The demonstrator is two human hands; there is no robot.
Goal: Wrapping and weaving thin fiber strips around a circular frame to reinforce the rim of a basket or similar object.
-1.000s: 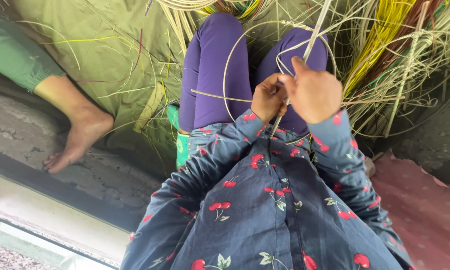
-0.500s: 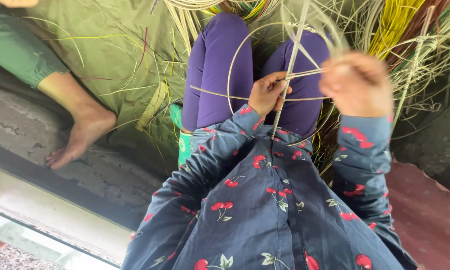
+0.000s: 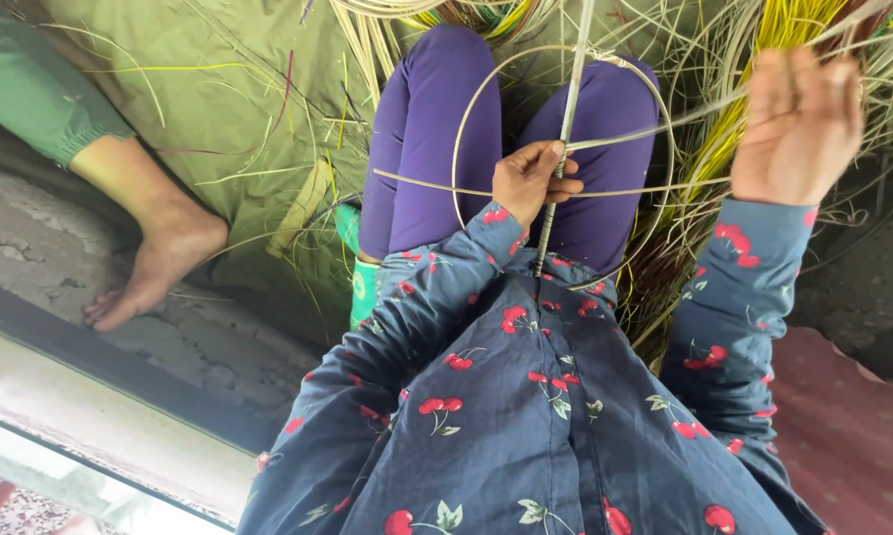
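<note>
Cane hoop [image 3: 466,129] clenched in left hand [image 3: 531,183]; right hand [image 3: 798,124] grasping strip [image 3: 655,131] amid reeds [image 3: 764,30].

Single head-worn view looks steeply down, close over the lap [image 3: 526,198].

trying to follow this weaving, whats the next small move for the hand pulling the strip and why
Probably bring the right hand back toward the left hand, laying the pale strip around the upright rod. The strip runs taut from the crossing that the left hand pinches inside the hoop, so the pull looks about finished.
</note>
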